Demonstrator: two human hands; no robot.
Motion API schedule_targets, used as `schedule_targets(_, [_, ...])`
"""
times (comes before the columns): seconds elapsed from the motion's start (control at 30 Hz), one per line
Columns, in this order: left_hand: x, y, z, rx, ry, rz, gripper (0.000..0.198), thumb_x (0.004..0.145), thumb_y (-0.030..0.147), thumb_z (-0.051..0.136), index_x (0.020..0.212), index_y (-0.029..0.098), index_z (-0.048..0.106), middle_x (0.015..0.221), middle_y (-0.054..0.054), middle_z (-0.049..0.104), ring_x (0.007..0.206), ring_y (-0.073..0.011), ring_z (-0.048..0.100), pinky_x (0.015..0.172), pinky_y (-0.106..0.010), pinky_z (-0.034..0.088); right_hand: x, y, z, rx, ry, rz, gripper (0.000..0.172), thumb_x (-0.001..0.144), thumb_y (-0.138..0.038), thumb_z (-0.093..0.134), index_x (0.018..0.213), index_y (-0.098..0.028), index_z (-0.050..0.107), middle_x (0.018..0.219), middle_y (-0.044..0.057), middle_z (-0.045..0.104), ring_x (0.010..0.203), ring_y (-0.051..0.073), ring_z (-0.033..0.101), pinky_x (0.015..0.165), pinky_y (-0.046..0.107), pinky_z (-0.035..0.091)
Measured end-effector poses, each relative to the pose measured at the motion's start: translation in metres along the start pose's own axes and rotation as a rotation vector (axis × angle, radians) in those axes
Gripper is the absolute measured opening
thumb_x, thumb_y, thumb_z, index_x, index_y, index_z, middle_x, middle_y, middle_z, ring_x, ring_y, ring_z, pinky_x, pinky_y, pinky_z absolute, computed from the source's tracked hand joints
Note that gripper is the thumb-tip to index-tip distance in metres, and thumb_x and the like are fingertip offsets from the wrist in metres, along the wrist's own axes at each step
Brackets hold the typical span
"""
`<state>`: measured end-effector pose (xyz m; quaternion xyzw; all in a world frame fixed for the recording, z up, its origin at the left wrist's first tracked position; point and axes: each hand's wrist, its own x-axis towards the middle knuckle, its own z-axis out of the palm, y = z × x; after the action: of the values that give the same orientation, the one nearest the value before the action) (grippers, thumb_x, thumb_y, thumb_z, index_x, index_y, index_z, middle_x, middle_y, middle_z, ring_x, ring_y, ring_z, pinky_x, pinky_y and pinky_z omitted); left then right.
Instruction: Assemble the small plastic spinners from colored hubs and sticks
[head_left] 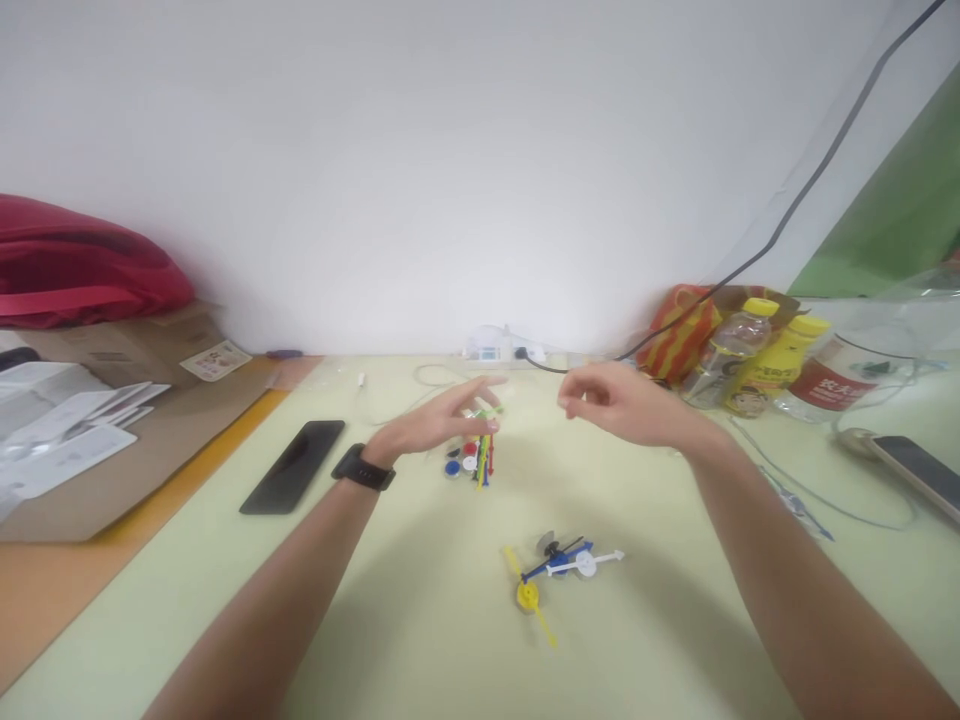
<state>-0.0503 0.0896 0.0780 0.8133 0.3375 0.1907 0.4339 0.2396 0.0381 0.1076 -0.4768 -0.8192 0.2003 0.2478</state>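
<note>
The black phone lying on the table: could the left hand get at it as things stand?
Probably yes. The black phone lies flat close to the wrist of the left hand, with only bare table between them and nothing on top.

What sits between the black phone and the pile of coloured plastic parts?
Head view: the black watch on the left wrist lies between the black phone and the parts pile; otherwise bare table.
</note>
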Motion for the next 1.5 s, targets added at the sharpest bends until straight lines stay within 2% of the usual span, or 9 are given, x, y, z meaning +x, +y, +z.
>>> schedule_targets(0.13, [-0.001,-0.002,-0.005,-0.010,0.032,-0.050,0.069,0.091,0.050,0.066,0.154,0.034,0.043,0.131,-0.010,0.058,0.087,-0.0182,0.063,0.072,-0.031,0.052,-0.004,-0.002,0.011,-0.014,-0.394,-0.058,0.015,0.088,-0.025,0.060,0.089,-0.018,0.072,0.085,0.005,0.073,0.074,0.017,0.063,0.065,0.026,0.045])
schedule_targets(0.3, [-0.001,-0.003,-0.005,-0.030,-0.006,-0.079,0.071,0.091,0.050,0.066,0.156,0.035,0.039,0.132,-0.010,0.056,0.081,-0.0153,0.063,0.071,-0.030,0.052,0.001,-0.004,0.058,-0.035,-0.830,-0.081,0.029,0.076,-0.034,0.077,0.102,-0.020,0.075,0.099,0.002,0.073,0.076,0.017,0.064,0.064,0.025,0.044])
schedule_targets(0.47, [0.000,-0.002,-0.004,0.025,-0.020,-0.024,0.071,0.091,0.050,0.066,0.155,0.035,0.040,0.130,-0.009,0.058,0.085,-0.0167,0.063,0.073,-0.030,0.052,0.005,-0.009,0.086,-0.055,-0.998,-0.072,0.020,0.074,-0.028,0.080,0.091,-0.019,0.074,0.086,-0.002,0.070,0.073,0.014,0.062,0.060,0.023,0.042])
schedule_targets(0.67, [0.001,-0.005,-0.003,0.087,-0.071,0.018,0.075,0.090,0.049,0.069,0.156,0.035,0.037,0.132,-0.009,0.058,0.091,-0.0191,0.063,0.076,-0.031,0.051,0.005,-0.004,0.070,0.004,-0.865,-0.120,0.014,0.086,-0.023,0.065,0.097,-0.018,0.070,0.091,0.001,0.070,0.073,0.014,0.061,0.064,0.024,0.044])
schedule_targets(0.9, [0.002,-0.007,-0.003,0.114,-0.098,-0.004,0.079,0.089,0.049,0.070,0.158,0.035,0.035,0.133,-0.009,0.058,0.089,-0.0188,0.064,0.078,-0.032,0.051,-0.006,-0.007,0.005,0.279,-0.642,-0.159,0.021,0.099,-0.031,0.057,0.106,-0.018,0.071,0.113,0.008,0.069,0.089,0.016,0.067,0.077,0.026,0.053])
schedule_targets(1.03, [0.003,-0.007,-0.001,0.110,-0.132,0.017,0.080,0.087,0.048,0.073,0.157,0.034,0.037,0.133,-0.011,0.058,0.091,-0.0193,0.065,0.078,-0.032,0.051,-0.016,-0.005,-0.027,0.383,-0.327,-0.250,0.026,0.097,-0.042,0.062,0.099,-0.021,0.077,0.119,0.010,0.062,0.104,0.021,0.062,0.094,0.035,0.052])
schedule_targets(1.23, [0.003,-0.008,0.008,0.093,-0.168,0.071,0.090,0.080,0.045,0.081,0.157,0.034,0.036,0.133,-0.011,0.059,0.101,-0.0225,0.065,0.085,-0.035,0.052,-0.017,-0.006,-0.030,0.448,0.213,-0.092,0.035,0.091,-0.050,0.069,0.073,-0.021,0.069,0.099,0.009,0.069,0.096,0.024,0.062,0.080,0.037,0.052])
schedule_targets(1.33, [0.003,-0.005,0.012,0.096,-0.182,0.087,0.092,0.078,0.044,0.082,0.157,0.033,0.036,0.134,-0.013,0.058,0.101,-0.0235,0.066,0.085,-0.035,0.052,-0.015,-0.009,-0.025,0.457,0.239,-0.051,0.042,0.088,-0.052,0.072,0.063,-0.019,0.063,0.092,0.010,0.071,0.083,0.022,0.063,0.071,0.036,0.051])
schedule_targets(1.5, [0.003,0.000,0.013,0.116,-0.180,0.076,0.089,0.081,0.043,0.079,0.158,0.035,0.034,0.134,-0.012,0.058,0.100,-0.0222,0.066,0.083,-0.034,0.053,-0.015,-0.016,-0.023,0.476,0.140,-0.048,0.032,0.088,-0.050,0.071,0.079,-0.019,0.072,0.073,0.005,0.067,0.066,0.018,0.061,0.067,0.035,0.052])
